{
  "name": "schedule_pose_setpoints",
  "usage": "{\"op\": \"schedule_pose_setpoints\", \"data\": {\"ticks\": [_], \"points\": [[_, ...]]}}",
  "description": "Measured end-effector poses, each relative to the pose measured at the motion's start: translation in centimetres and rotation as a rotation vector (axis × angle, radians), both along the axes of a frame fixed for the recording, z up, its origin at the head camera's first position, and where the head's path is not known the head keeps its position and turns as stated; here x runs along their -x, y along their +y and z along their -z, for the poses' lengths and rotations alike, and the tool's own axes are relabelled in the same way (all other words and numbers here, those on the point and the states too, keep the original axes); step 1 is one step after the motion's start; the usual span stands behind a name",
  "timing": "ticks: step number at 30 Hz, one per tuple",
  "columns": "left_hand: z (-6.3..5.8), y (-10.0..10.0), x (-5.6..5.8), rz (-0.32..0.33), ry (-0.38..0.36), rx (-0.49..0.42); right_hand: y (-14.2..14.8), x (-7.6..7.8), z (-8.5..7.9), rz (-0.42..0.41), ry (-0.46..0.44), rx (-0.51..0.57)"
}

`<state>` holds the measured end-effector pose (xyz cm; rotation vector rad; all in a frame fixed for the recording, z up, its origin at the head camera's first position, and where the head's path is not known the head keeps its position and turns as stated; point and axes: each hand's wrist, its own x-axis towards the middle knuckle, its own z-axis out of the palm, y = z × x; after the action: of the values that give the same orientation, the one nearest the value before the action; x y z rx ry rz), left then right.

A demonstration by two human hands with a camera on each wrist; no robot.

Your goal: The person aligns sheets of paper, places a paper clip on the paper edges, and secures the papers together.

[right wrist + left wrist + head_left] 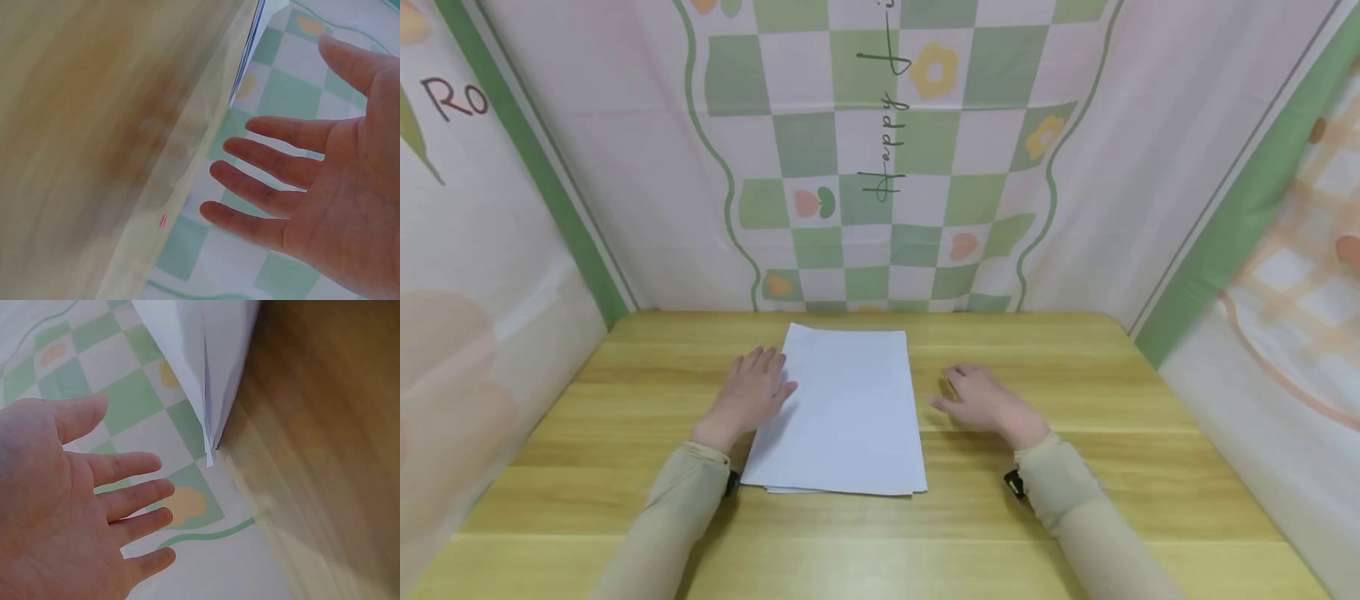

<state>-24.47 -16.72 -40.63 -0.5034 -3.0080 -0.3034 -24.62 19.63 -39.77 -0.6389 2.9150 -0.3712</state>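
Note:
A few white paper sheets (846, 408) lie stacked on the wooden table, their lower edges slightly out of line. By the stack's left edge is my left hand (751, 396), fingers spread and straight, holding nothing. In the left wrist view that hand (81, 494) shows its palm, apart from the paper (200, 356), whose corner layers are a little separated. To the right of the stack, my right hand (977, 396) hovers over bare wood with relaxed fingers. The right wrist view shows the same hand (312, 181) with nothing in it and the paper's thin edge (249, 53) beyond.
The wooden table (1120, 500) extends on both sides of the paper. A checkered green and white curtain (865, 142) hangs behind its far edge. More printed cloth (497, 375) hangs on the left, and a further cloth panel (1285, 333) on the right.

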Motion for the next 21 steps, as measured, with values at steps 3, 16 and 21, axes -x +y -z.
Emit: {"op": "schedule_pose_setpoints", "data": {"ticks": [3, 16, 21], "points": [[0.0, -0.1, 0.1, -0.015, -0.029, 0.009, -0.8, 0.0, -0.1, -0.005, -0.008, -0.032], [-0.3, -0.3, 0.5, -0.058, -0.140, 0.055, -3.0, 0.6, 0.1, 0.028, -0.107, -0.013], [-0.5, -0.4, 0.5, -0.067, -0.170, 0.049, -3.5, 0.7, -0.1, 0.013, -0.131, 0.011]]}}
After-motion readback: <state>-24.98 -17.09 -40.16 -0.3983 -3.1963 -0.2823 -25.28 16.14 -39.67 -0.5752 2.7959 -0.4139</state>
